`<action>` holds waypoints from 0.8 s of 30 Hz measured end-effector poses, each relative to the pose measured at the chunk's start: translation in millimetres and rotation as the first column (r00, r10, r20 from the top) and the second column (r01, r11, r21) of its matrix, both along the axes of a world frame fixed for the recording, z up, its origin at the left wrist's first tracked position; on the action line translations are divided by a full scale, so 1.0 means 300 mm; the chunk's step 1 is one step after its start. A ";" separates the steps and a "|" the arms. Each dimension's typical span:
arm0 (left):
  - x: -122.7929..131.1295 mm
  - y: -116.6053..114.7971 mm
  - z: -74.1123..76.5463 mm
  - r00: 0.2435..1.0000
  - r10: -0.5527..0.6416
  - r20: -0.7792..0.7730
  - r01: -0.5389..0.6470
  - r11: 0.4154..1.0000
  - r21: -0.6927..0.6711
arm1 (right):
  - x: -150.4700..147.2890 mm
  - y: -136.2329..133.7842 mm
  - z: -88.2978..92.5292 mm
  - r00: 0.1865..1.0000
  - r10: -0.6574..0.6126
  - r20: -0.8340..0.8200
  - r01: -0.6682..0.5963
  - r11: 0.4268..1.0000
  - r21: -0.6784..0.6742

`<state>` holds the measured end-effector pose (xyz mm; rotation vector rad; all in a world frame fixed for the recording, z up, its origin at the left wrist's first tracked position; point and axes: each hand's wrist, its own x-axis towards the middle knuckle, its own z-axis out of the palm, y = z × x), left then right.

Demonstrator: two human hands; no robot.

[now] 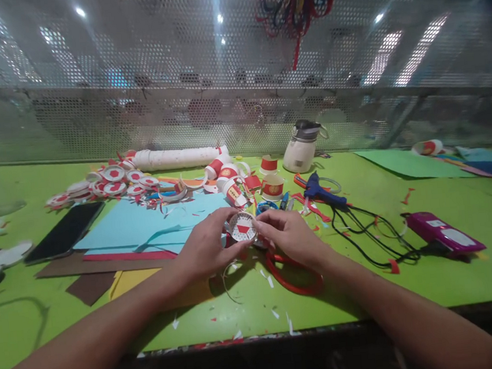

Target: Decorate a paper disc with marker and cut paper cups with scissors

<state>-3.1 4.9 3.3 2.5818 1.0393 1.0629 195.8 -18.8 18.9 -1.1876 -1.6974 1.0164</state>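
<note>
Between both hands is a small round disc [243, 237], apparently a paper cup base, white with dark dots and a red paper shape on its face. My left hand [208, 238] curls round its left side, thumb along the lower edge. My right hand [293, 233] pinches the right rim between thumb and fingers. Red-handled scissors [297, 287] lie under my right hand, blades mostly hidden. Just beyond the hands are cut paper cups [233, 192] and a blue tape roll [267, 207]. Small red and white scraps [269, 281] are scattered nearby.
Red-and-white discs [113, 174] are heaped at back left, near a white tube [178, 157]. A phone [65, 232] lies beside light-blue paper [115, 226]. To the right are a blue glue gun [322, 190], tangled black cords [364, 237] and a purple box [445, 233]. A bottle [300, 149] stands behind.
</note>
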 end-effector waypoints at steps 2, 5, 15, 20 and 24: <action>-0.003 0.000 0.000 1.000 -0.003 -0.001 0.003 1.000 0.021 | -0.003 -0.003 0.001 1.000 -0.001 0.010 0.001 1.000 0.007; -0.005 0.000 0.002 1.000 -0.017 -0.006 0.017 0.999 0.041 | -0.006 -0.006 0.002 1.000 -0.007 0.020 0.006 1.000 0.014; -0.009 0.014 -0.015 0.999 -0.046 0.025 0.044 0.997 0.067 | -0.015 -0.009 -0.014 0.999 -0.041 -0.036 0.040 0.999 -0.022; -0.008 0.012 -0.025 0.994 -0.087 0.065 0.081 0.993 0.088 | -0.025 -0.023 -0.016 0.994 -0.037 -0.102 0.032 0.998 -0.053; -0.005 0.000 -0.027 0.979 -0.159 0.129 0.155 0.987 0.039 | -0.037 -0.045 -0.015 0.990 -0.017 -0.142 0.016 1.000 -0.012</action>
